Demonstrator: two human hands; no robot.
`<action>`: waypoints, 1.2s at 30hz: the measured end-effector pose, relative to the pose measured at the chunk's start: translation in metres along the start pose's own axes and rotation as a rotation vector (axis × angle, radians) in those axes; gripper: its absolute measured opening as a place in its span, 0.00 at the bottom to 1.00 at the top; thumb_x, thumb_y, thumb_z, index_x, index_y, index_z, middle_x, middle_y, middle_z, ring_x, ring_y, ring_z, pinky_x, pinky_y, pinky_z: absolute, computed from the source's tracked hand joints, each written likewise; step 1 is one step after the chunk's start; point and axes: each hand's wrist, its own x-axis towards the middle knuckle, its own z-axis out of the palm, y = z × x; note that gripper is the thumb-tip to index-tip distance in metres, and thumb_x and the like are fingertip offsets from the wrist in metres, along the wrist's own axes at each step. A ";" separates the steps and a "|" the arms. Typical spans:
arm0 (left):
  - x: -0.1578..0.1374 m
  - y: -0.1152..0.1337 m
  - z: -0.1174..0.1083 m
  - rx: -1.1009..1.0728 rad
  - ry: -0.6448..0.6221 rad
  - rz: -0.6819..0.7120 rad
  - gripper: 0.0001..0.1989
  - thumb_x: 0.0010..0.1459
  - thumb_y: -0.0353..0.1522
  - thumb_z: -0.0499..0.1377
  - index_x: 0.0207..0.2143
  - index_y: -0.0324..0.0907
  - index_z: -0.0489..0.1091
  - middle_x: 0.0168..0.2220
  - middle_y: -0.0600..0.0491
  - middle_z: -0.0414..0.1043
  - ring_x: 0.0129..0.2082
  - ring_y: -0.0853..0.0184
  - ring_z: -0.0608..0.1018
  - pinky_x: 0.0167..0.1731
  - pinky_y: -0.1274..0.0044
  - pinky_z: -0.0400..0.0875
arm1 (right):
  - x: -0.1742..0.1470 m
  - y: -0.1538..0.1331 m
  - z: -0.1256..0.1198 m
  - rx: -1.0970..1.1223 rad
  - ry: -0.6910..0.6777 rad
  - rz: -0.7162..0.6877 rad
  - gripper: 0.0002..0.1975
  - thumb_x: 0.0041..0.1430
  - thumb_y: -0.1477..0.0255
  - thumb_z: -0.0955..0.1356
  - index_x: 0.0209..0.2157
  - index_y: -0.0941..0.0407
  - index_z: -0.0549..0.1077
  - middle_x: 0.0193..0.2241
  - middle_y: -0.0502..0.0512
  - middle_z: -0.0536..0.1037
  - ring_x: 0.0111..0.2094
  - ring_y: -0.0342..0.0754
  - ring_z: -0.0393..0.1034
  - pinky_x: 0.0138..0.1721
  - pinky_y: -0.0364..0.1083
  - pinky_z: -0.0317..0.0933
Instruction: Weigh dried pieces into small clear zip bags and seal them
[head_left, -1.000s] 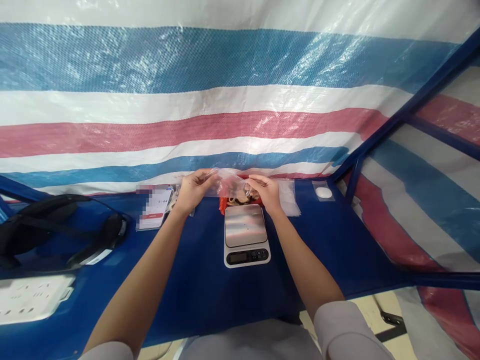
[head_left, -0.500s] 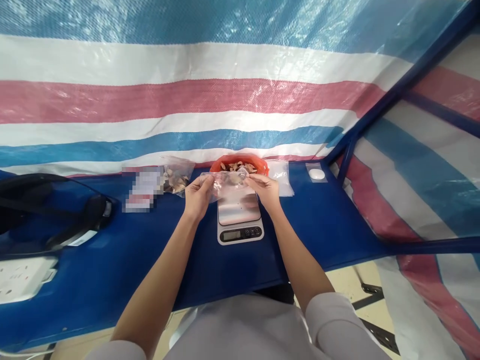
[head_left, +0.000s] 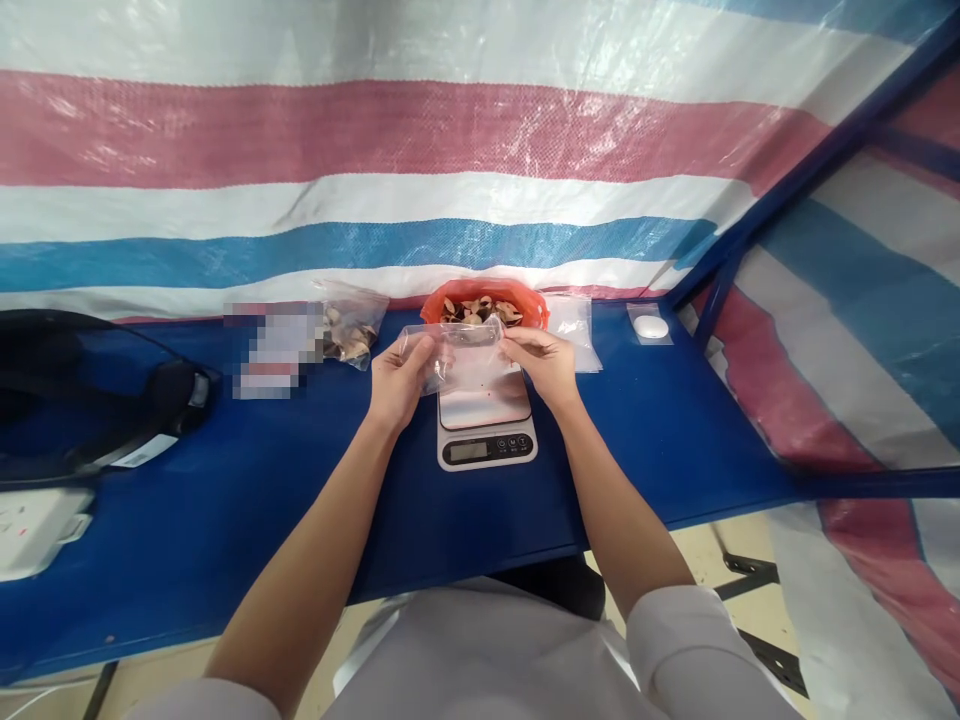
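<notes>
A clear plastic bag (head_left: 459, 362) is stretched between my two hands above a kitchen scale (head_left: 487, 447). My left hand (head_left: 399, 378) pinches the bag's left side, thumb on top. At its right end, my right hand (head_left: 546, 362) grips the bag between thumb and fingers. No contents show inside it. Behind the scale stands an orange-red plastic bag (head_left: 541, 303), open at the top, with dried brownish slices (head_left: 480, 311) in it. The far part of the scale's metal plate lies under the bag and hands.
Left of my hands lie a filled clear bag (head_left: 351, 335) and a pixelated packet (head_left: 277, 350). Flat clear bags (head_left: 576, 335) and a small packet with a white oval (head_left: 650, 327) lie right. A black strapped device (head_left: 169, 410) and a power strip (head_left: 37, 535) occupy the table's left.
The camera view has tilted down and shifted slightly. Both hands still hold the clear bag, which now appears spread a little wider, its left end rising past my left thumb.
</notes>
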 end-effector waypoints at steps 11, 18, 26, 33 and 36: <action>0.003 0.003 -0.012 0.045 0.018 -0.002 0.20 0.43 0.48 0.71 0.29 0.42 0.74 0.29 0.51 0.80 0.32 0.63 0.82 0.36 0.71 0.78 | 0.002 -0.003 -0.007 -0.044 0.012 -0.020 0.18 0.43 0.56 0.78 0.32 0.53 0.82 0.24 0.49 0.81 0.22 0.44 0.71 0.28 0.47 0.70; 0.003 0.041 -0.016 0.371 -0.150 0.179 0.22 0.49 0.48 0.70 0.38 0.40 0.79 0.30 0.49 0.81 0.29 0.62 0.81 0.37 0.71 0.77 | 0.001 -0.015 -0.015 -0.138 -0.061 -0.068 0.15 0.47 0.59 0.77 0.33 0.53 0.83 0.25 0.50 0.81 0.23 0.44 0.70 0.29 0.47 0.70; 0.010 0.066 0.026 0.642 -0.579 0.139 0.15 0.55 0.45 0.65 0.32 0.44 0.81 0.24 0.53 0.76 0.21 0.67 0.74 0.24 0.75 0.70 | 0.009 -0.037 -0.032 -0.233 -0.149 -0.188 0.13 0.51 0.61 0.77 0.36 0.52 0.84 0.36 0.52 0.85 0.38 0.53 0.80 0.45 0.51 0.74; 0.002 0.027 0.053 0.319 -0.407 0.097 0.16 0.53 0.44 0.68 0.35 0.40 0.78 0.27 0.53 0.77 0.23 0.69 0.75 0.28 0.75 0.73 | 0.016 -0.026 -0.066 -0.173 0.018 0.026 0.24 0.44 0.54 0.79 0.40 0.55 0.83 0.39 0.56 0.85 0.41 0.55 0.81 0.38 0.52 0.77; -0.002 0.020 0.067 0.288 -0.398 0.073 0.15 0.54 0.43 0.67 0.34 0.39 0.78 0.27 0.54 0.76 0.24 0.70 0.75 0.30 0.75 0.73 | 0.021 -0.024 -0.076 -0.097 0.027 0.123 0.26 0.39 0.54 0.80 0.38 0.55 0.83 0.36 0.55 0.85 0.36 0.53 0.81 0.29 0.48 0.76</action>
